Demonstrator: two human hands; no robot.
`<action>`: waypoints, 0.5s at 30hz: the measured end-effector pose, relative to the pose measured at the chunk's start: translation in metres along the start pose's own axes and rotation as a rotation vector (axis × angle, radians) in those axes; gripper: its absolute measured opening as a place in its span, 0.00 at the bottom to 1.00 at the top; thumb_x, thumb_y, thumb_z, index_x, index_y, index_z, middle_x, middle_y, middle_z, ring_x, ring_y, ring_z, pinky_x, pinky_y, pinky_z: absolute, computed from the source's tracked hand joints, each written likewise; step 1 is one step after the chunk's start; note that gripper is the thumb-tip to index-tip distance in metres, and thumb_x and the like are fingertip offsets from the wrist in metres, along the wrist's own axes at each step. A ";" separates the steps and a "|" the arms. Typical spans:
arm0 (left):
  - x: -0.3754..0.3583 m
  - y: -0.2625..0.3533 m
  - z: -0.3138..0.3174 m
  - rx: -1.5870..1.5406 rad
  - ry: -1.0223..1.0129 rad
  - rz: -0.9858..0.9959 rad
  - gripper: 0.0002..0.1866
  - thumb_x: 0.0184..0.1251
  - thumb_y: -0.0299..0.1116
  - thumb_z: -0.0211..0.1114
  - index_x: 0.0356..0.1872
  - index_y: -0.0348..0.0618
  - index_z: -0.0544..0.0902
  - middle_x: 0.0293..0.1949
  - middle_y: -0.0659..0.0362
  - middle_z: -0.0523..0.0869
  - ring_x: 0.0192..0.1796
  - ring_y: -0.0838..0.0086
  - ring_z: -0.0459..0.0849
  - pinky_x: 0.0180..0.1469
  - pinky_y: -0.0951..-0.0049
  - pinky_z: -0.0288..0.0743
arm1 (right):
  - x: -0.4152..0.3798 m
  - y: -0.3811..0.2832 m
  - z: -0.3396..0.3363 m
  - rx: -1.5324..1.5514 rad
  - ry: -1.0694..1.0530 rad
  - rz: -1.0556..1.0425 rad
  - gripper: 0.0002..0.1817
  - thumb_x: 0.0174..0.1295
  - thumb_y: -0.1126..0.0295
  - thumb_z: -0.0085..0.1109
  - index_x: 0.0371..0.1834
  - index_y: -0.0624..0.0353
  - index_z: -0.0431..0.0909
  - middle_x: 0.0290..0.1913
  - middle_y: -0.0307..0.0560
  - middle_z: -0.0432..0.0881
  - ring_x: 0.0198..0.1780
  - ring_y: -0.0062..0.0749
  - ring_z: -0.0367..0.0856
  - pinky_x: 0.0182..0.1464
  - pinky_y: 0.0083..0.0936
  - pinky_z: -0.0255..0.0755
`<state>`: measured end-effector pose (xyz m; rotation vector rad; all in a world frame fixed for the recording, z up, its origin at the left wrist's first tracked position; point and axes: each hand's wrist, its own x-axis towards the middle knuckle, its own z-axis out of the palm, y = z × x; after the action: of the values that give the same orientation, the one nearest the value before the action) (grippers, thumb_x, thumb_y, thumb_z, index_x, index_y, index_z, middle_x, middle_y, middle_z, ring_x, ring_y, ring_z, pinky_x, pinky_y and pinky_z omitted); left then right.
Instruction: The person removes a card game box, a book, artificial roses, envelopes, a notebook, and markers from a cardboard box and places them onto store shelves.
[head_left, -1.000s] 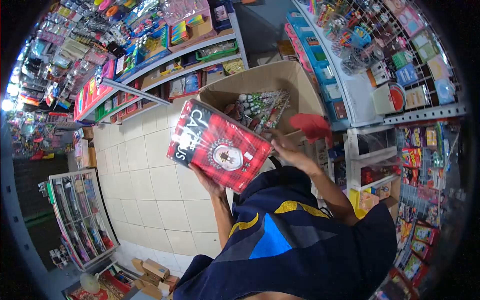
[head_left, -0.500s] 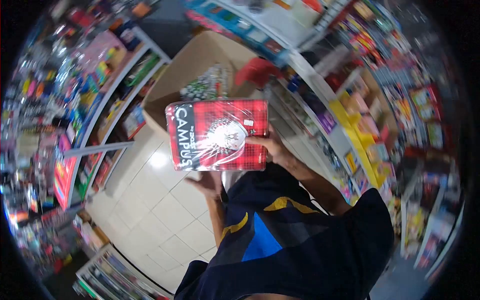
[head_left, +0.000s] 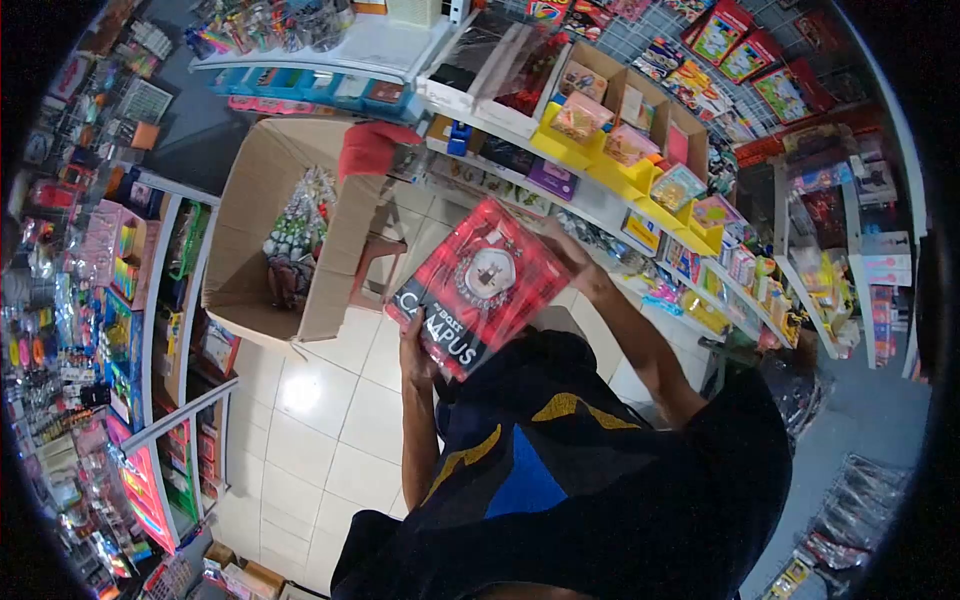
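Observation:
A shrink-wrapped pack of notebooks (head_left: 490, 280) with a red plaid cover and the word CAMPUS is held tilted in front of my body. My left hand (head_left: 414, 345) grips its lower left corner, thumb on the front. On the upper right edge, my right hand (head_left: 565, 255) holds the pack, with its fingers partly hidden and blurred. Left of the pack stands an open cardboard box (head_left: 330, 250) containing several clear-wrapped items (head_left: 297, 225) with green, white and red colours. A red cloth-like thing (head_left: 372, 148) hangs over the box's upper right corner.
A white shelf (head_left: 490, 125) runs along the upper right with yellow trays (head_left: 605, 180) of small goods. Another shelf unit (head_left: 165, 290) is on the left. A brown stool (head_left: 380, 262) stands beside the box on the tiled floor (head_left: 320, 450).
The pack has turned, its lettering now along the lower left edge. My left hand has come up to grip its corner. The view has swung right, so the box appears further left.

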<state>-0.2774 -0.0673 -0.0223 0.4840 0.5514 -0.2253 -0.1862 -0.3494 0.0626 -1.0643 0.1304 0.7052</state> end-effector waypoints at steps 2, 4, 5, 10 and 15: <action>0.012 -0.029 0.006 -0.020 0.016 0.018 0.17 0.69 0.31 0.58 0.56 0.40 0.72 0.48 0.56 0.83 0.46 0.70 0.84 0.48 0.67 0.81 | 0.008 0.044 -0.058 0.678 -0.063 0.078 0.54 0.55 0.23 0.34 0.75 0.55 0.50 0.75 0.45 0.53 0.73 0.40 0.56 0.74 0.45 0.46; 0.027 -0.058 0.021 -0.037 0.009 0.001 0.17 0.70 0.31 0.58 0.58 0.40 0.72 0.49 0.56 0.82 0.47 0.71 0.83 0.49 0.68 0.80 | -0.012 0.077 -0.076 0.820 -0.089 0.044 0.54 0.54 0.22 0.31 0.75 0.53 0.48 0.76 0.46 0.51 0.74 0.45 0.52 0.72 0.52 0.45; 0.038 -0.077 0.019 -0.044 0.004 -0.016 0.18 0.69 0.31 0.59 0.58 0.41 0.71 0.48 0.57 0.82 0.47 0.71 0.83 0.49 0.68 0.80 | -0.025 0.092 -0.087 0.888 -0.086 0.030 0.54 0.54 0.22 0.29 0.75 0.51 0.48 0.76 0.47 0.49 0.74 0.47 0.50 0.72 0.56 0.44; 0.078 -0.183 0.039 -0.087 0.092 -0.003 0.16 0.67 0.29 0.61 0.55 0.43 0.73 0.46 0.60 0.83 0.44 0.72 0.84 0.48 0.69 0.80 | -0.044 0.115 -0.165 0.399 0.305 0.101 0.35 0.65 0.40 0.46 0.70 0.48 0.58 0.69 0.44 0.64 0.70 0.41 0.61 0.70 0.45 0.56; 0.138 -0.322 0.015 0.075 0.157 0.006 0.20 0.65 0.35 0.64 0.56 0.44 0.72 0.46 0.60 0.82 0.45 0.73 0.82 0.43 0.70 0.79 | -0.036 0.144 -0.264 -0.014 0.475 -0.139 0.29 0.61 0.67 0.62 0.66 0.49 0.64 0.63 0.43 0.72 0.63 0.36 0.71 0.65 0.38 0.66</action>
<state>-0.2625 -0.3634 -0.2096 0.5797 0.6961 -0.2040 -0.2379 -0.5449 -0.1629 -1.2276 0.4553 0.3188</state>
